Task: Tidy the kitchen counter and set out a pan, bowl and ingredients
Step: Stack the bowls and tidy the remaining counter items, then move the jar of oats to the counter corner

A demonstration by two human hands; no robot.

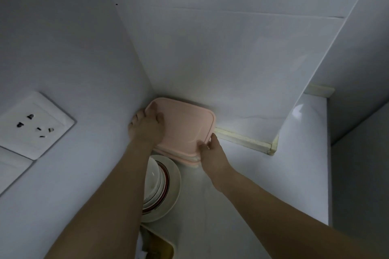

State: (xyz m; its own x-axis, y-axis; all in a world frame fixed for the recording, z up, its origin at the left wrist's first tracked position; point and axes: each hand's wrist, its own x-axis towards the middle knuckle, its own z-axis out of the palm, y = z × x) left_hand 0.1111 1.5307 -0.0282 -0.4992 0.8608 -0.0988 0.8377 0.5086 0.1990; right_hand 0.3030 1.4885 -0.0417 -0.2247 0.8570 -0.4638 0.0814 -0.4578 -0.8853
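Note:
A pink rectangular cutting board [185, 126] lies tilted in the back corner of the white counter [263, 174], on top of a few thinner boards whose edges show beneath it. My left hand [147, 126] grips the board's left edge, thumb on top. On the opposite side my right hand [211, 151] holds its near right corner with fingers curled round the stacked edges. A stack of white bowls and plates [162, 185] with red rims stands just in front of the boards, partly hidden by my left forearm.
White tiled walls close in the corner on the left and back. A wall socket [33, 124] sits on the left wall. A cream tray edge [166, 244] shows at the bottom. The counter ends at a dark drop on the right [357, 174].

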